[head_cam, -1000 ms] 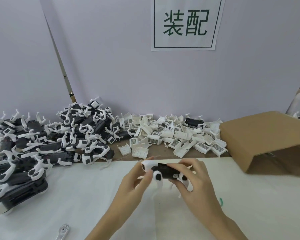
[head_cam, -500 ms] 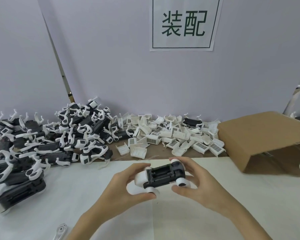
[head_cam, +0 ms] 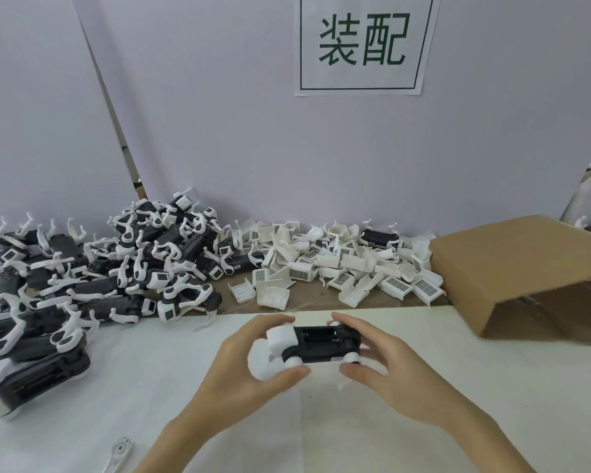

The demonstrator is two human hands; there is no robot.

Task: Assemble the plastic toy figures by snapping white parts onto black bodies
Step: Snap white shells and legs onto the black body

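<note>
Black toy body sits at lower centre above the bench, left hand and right hand fingers grasping its ends, likely steadying it to press white parts home.

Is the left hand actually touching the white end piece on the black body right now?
Touching. The head view shows the left hand with fingers and thumb curled round the white end piece of the black body.
</note>
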